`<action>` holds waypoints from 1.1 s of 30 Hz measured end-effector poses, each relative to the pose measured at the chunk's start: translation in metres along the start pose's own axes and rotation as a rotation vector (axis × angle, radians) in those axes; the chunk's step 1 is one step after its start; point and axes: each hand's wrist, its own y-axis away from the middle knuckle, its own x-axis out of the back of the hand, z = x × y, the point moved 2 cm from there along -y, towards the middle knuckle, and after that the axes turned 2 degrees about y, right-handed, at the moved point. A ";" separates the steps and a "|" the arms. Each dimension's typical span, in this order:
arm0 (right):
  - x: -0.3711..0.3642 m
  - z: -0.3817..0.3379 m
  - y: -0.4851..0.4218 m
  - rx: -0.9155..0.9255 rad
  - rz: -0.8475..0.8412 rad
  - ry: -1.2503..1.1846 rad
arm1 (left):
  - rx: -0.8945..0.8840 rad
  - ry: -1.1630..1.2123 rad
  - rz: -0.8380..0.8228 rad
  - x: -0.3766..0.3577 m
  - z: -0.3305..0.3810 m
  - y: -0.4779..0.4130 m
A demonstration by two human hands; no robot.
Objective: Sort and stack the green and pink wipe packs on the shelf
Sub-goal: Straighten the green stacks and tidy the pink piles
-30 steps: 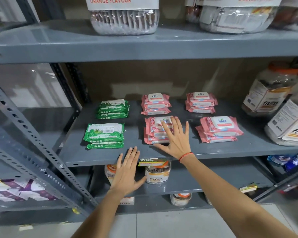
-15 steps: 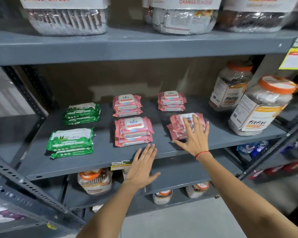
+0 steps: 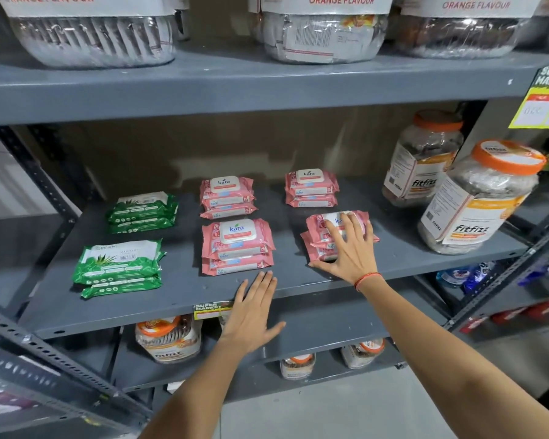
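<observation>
On the grey middle shelf (image 3: 178,289) lie two stacks of green wipe packs at the left, one at the front (image 3: 119,266) and one behind it (image 3: 141,212). To their right are several stacks of pink wipe packs: front middle (image 3: 236,245), back middle (image 3: 227,196), back right (image 3: 311,188) and front right (image 3: 317,239). My right hand (image 3: 346,248) lies flat with spread fingers on the front right pink stack. My left hand (image 3: 254,312) hovers flat at the shelf's front edge, just below the front middle pink stack, holding nothing.
Two large fitfizz jars with orange lids (image 3: 479,198) (image 3: 422,160) stand at the shelf's right end. Big clear tubs (image 3: 92,33) fill the shelf above. More jars (image 3: 168,339) sit on the shelf below. A slotted metal upright (image 3: 45,350) slants at the lower left.
The view swung left to right. My right hand moved from the front middle pink stack to the front right pink stack and rests on it. My left hand followed rightward along the shelf edge.
</observation>
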 end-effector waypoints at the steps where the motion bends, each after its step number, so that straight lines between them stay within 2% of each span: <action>1: -0.001 0.001 0.000 0.011 0.002 -0.005 | -0.003 0.006 -0.002 -0.001 0.000 0.000; 18: 0.000 0.006 0.002 0.018 -0.027 0.002 | 0.003 -0.006 0.001 0.003 0.005 0.000; 23: 0.008 -0.010 0.025 -0.034 -0.003 -0.137 | -0.003 0.067 -0.040 0.016 0.002 -0.004; 29: 0.020 -0.048 0.060 0.066 0.146 -0.269 | -0.035 0.258 -0.050 0.037 -0.002 -0.009; 33: 0.053 -0.069 0.076 0.148 0.255 -0.375 | -0.061 0.428 0.028 0.070 -0.009 0.000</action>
